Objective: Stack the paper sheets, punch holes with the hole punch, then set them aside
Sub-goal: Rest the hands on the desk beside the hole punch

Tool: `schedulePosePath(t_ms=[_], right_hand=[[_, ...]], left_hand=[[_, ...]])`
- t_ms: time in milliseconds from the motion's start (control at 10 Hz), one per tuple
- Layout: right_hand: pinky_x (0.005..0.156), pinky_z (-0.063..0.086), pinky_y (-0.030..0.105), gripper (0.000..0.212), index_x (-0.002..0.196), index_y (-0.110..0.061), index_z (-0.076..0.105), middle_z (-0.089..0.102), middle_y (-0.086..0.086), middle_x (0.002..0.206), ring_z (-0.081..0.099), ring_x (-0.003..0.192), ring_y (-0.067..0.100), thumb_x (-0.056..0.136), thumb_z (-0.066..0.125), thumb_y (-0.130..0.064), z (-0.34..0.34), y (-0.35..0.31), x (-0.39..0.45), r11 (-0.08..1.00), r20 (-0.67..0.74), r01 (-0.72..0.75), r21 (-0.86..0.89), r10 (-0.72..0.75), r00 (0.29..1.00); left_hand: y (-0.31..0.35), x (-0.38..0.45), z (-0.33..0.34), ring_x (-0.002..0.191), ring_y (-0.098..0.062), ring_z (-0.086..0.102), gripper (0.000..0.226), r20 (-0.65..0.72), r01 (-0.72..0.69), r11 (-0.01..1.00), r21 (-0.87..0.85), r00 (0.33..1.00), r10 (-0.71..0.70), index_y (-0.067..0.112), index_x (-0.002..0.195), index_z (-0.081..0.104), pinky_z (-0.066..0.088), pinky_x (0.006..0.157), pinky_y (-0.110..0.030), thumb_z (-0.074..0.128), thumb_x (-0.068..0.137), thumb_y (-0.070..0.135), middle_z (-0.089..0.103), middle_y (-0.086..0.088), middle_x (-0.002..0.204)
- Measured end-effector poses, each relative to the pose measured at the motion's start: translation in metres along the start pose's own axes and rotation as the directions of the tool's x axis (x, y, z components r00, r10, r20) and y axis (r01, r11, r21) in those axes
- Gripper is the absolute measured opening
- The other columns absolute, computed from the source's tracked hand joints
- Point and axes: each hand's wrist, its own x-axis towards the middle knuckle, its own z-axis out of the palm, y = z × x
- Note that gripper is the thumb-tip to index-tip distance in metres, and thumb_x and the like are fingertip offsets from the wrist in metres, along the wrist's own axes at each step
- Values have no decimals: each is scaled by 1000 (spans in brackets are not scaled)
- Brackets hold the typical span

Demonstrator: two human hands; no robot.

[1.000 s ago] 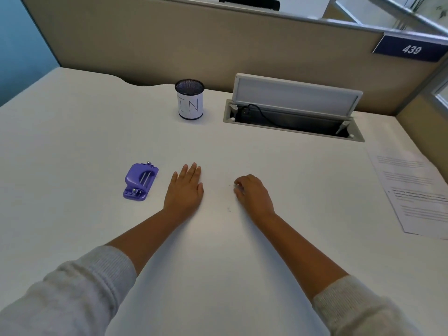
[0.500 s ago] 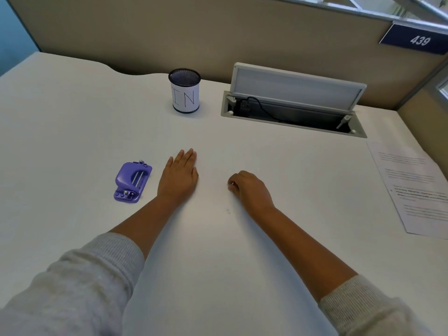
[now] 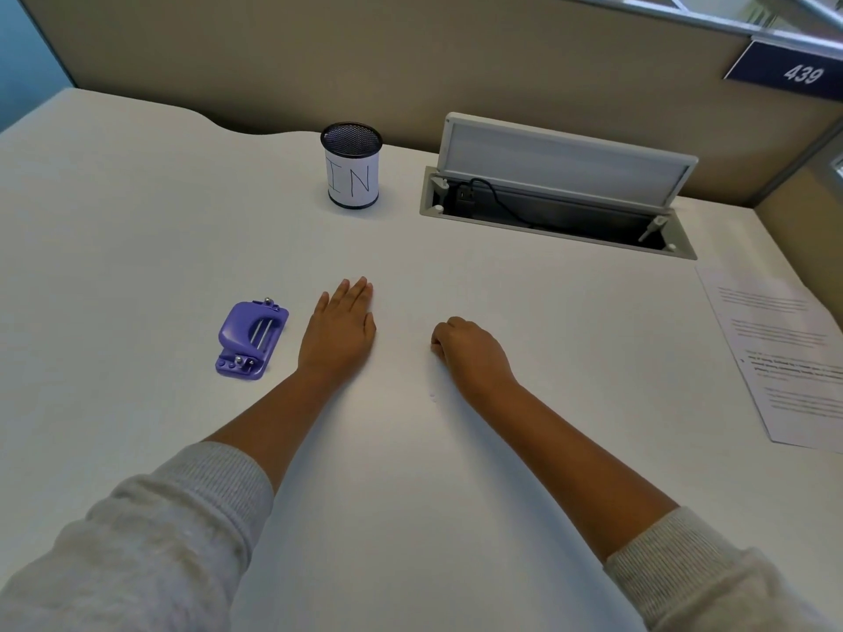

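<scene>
Both hands rest on the white worktop, well apart from the sheets; the left hand lies palm down, its fingers straight, released and close together, grasping nothing; the right hand sits knuckles up, its fingers curled under in a loose clench, and nothing shows inside them; grey sleeves are pushed up both forearms.

The punch, purple with metal pins, lies flat just beside the left hand on its outer side, apart from it and untouched; its long axis runs roughly away from the person, tilted a little to the right.

The sheets lie flat at the right edge of the worktop, well apart from the right hand; they carry printed text too blurred to read; an offset edge shows along the near side, so more than one sheet seems to lie there, though how many I cannot tell; part of them runs out of view on the right.

At the back of the worktop stands a mesh cup, upright, wrapped in white paper lettered "IN"; to its right a cable hatch is set into the worktop, its lid propped open, a black cable inside; behind runs a beige partition with a blue plate reading "439" at the upper right.
</scene>
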Motion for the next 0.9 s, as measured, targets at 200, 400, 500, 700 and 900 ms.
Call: schedulePosePath(t_ms=[200,400,500,700,900], right_hand=[[69,47,38,17,88,2,59,60,16,93,58,84,30,86,43,0,-2,0,4,999,39,-37,19,36,999],[52,33,25,16,66,-7,48,47,11,77,46,64,24,81,46,-1,-12,0,24,989,251,-146,34,133,959],[52,28,22,19,62,-11,43,44,8,75,41,64,21,78,45,1,-12,0,29,982,310,-180,58,154,938],[62,38,28,11,77,-4,56,52,10,83,48,69,20,84,47,-4,-3,1,28,970,298,-228,85,193,935],[58,33,29,13,70,-9,47,53,15,72,43,63,18,82,46,-5,-1,13,20,926,237,-200,320,127,963]], left_hand=[[1,0,0,144,-18,14,50,-1,3,1000,-5,1000,-3,13,145,21,6,117,-36,27,96,20,21,-2,154],[1,0,0,144,-19,14,50,-5,5,1000,-15,1000,-5,12,144,22,7,117,-36,27,96,20,22,-2,154],[1,0,-1,144,-19,14,50,-2,4,1000,-18,1000,-5,12,145,21,7,118,-36,27,96,20,21,-2,154],[2,-1,-2,143,-19,15,49,-7,-4,1000,-25,1000,3,11,144,23,8,118,-37,27,96,20,23,-3,154],[2,-2,-3,144,-19,14,49,15,2,1000,-9,1000,-2,12,144,21,7,118,-36,26,96,21,22,-2,154]])
